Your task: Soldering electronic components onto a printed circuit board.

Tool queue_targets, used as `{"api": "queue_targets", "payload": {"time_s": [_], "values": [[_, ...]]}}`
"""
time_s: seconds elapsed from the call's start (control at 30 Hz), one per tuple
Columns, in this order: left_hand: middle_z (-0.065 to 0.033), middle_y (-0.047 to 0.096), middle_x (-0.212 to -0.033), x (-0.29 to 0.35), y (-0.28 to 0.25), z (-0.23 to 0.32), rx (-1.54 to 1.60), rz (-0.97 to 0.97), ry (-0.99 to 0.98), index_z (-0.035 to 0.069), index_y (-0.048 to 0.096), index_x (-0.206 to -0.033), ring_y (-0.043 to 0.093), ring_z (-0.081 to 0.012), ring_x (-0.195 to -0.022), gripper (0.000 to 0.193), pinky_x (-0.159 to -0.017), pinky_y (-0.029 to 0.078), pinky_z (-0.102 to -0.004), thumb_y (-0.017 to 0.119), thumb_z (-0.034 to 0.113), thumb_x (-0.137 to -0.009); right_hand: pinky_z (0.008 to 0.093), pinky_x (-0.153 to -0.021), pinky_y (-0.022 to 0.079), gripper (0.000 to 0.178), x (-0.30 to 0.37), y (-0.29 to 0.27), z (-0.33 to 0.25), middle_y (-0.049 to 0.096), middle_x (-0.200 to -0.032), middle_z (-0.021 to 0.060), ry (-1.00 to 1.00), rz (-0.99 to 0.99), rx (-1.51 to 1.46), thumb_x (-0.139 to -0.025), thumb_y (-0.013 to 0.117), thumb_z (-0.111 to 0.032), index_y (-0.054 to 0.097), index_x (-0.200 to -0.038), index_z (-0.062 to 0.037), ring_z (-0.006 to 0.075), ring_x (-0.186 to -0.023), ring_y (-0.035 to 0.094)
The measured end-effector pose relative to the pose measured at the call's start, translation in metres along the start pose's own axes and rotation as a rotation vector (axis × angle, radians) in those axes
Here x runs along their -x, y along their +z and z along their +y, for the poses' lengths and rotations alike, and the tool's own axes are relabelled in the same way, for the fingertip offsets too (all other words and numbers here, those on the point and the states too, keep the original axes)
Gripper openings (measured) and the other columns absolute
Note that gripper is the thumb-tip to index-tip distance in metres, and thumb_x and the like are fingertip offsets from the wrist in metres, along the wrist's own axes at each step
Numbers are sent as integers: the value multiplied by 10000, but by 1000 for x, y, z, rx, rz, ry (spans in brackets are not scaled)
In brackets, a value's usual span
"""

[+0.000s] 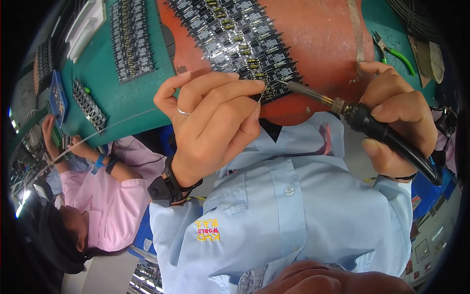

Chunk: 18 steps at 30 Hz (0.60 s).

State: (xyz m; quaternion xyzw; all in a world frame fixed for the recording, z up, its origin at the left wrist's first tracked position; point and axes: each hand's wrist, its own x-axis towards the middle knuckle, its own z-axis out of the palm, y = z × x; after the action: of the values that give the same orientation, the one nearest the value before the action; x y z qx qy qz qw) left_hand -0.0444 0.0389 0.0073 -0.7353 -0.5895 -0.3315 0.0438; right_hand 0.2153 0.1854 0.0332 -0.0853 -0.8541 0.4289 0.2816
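Note:
My right hand (404, 115) grips a soldering iron (364, 122) by its black handle. The iron's metal tip points left and meets the near end of a panel of dark circuit boards (240, 41). Opposite it, my left hand (210, 120) pinches a thin strand of solder wire (261, 95) between thumb and fingertips, close to the iron's tip. That panel lies on an orange-red work surface (318, 34); my left fingertips cover a bit of its near edge. Yellow parts run along its middle.
Green-handled cutters (399, 55) lie at the far right. On the green mat (147, 90) to the left are another panel of boards (131, 41) and a narrow board strip (89, 105). Beyond are a blue tray (58, 100) and white tray (85, 29). A co-worker in pink (115, 206) works at left.

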Motion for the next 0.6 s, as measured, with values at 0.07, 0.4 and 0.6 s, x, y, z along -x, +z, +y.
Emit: {"api": "queue_targets", "payload": {"time_s": [0.07, 0.4, 0.6], "values": [[54, 734, -942, -1, 3, 0, -7, 1, -10, 142, 654, -812, 659, -152, -890, 170, -1020, 317, -402, 747, 66, -692, 594, -975, 423, 392, -2, 0, 4, 595, -760, 130, -6, -17, 2, -797, 798, -294, 566, -978, -34, 216, -698, 564], [-10, 746, -945, -3, 19, -4, -30, -53, 32, 89, 645, -844, 662, -233, -913, 192, -940, 363, -393, 760, 12, -711, 575, -988, 419, 383, -1, -1, 27, 608, -764, 153, -18, -100, 25, -781, 792, -252, 580, -992, -13, 227, -708, 581], [-17, 741, -929, -2, 27, -6, -41, -56, 44, 82, 643, -847, 660, -241, -895, 194, -931, 372, -390, 756, 4, -709, 577, -1006, 414, 371, 1, -1, 35, 610, -773, 162, -17, -139, 11, -777, 787, -222, 581, -1010, -18, 239, -726, 599]]}}
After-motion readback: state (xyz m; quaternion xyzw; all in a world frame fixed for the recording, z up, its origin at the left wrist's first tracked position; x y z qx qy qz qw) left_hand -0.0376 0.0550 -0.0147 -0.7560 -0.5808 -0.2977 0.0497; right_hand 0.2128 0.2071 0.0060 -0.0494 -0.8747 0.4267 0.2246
